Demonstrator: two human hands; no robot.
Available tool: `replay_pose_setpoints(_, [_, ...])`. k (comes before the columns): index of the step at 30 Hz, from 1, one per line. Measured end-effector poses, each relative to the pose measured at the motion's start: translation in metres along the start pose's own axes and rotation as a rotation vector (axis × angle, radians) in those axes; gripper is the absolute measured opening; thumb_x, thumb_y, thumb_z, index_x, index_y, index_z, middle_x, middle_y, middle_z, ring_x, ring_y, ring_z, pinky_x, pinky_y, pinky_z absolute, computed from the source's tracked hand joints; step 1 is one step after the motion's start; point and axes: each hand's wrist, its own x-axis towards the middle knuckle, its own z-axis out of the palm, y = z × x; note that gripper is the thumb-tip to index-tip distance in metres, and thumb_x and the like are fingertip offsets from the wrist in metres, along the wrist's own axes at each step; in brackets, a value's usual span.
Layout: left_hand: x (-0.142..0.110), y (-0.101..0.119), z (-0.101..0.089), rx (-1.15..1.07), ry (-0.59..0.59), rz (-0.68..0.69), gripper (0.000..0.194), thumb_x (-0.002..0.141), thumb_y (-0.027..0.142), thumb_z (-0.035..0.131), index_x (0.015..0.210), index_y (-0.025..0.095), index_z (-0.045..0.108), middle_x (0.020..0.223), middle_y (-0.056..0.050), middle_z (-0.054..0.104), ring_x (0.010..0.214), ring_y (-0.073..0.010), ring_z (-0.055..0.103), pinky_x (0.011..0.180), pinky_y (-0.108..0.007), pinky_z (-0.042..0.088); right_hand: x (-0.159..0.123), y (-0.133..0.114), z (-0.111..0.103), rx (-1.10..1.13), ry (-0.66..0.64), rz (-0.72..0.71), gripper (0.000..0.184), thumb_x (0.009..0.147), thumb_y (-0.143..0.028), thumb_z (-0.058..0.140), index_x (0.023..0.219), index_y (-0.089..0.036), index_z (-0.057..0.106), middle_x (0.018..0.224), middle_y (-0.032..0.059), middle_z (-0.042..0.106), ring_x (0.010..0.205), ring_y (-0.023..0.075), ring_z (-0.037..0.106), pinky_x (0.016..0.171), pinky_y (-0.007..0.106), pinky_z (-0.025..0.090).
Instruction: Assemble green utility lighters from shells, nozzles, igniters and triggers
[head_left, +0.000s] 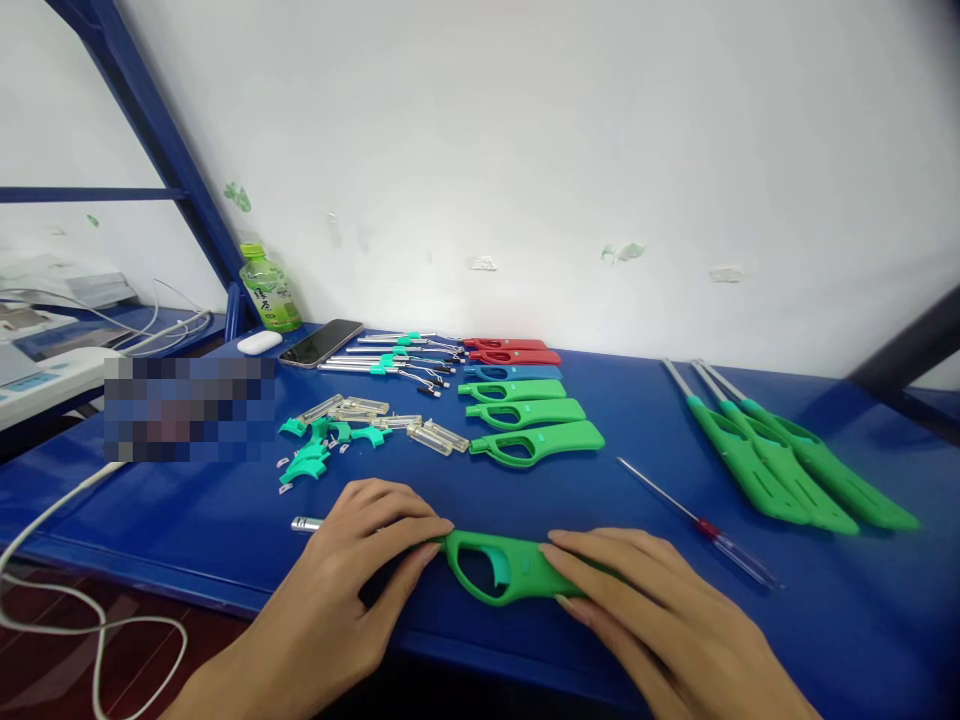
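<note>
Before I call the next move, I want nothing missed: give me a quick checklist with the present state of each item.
1. Left hand on the lighter: ok, fingers at its neck.
2. Right hand on the lighter: ok, fingers over the handle end.
3. Trigger in the opening: ok, visible there.
4. Tube seated in the neck: cannot tell, the left hand covers the joint.
5. Shell seam fully closed: cannot tell from this view.
6. Screwdriver clear of both hands: ok, lying beyond the right hand.
</note>
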Motion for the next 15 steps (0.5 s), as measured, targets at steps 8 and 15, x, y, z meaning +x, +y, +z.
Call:
replay_pose_setpoints(8, [0.0020, -0.0028, 0.0002, -0.015, -0.006, 0.013, 0.023, 0.105, 0.018, 0.058, 0.118, 0.029, 0.074, 0.108, -0.002, 0.076, 0.106, -0.0191, 0.069, 0.093, -0.033, 0.057, 0.0048, -0.0036, 0.0045, 0.016, 0.053, 0.018, 0.029, 0.108, -0.025, 0.054, 0.124, -0.024, 0.078, 0.117, 0.0034, 0.082, 0.103, 0.0190, 0.079, 0.090, 0.026, 0.067])
replay_pose_setpoints(15, [-0.0005, -0.0014, -0.0008, 0.000, -0.058, 0.021, 0.025, 0.106, 0.016, 0.055, 0.117, 0.029, 0.073, 0.112, -0.003, 0.073, 0.110, -0.0192, 0.065, 0.097, -0.034, 0.054, 0.0040, -0.0102, 0.0030, 0.108, 0.008, 0.077, 0.033, 0.105, -0.016, 0.055, 0.129, -0.025, 0.077, 0.121, 0.0063, 0.081, 0.103, 0.0178, 0.078, 0.088, 0.023, 0.067])
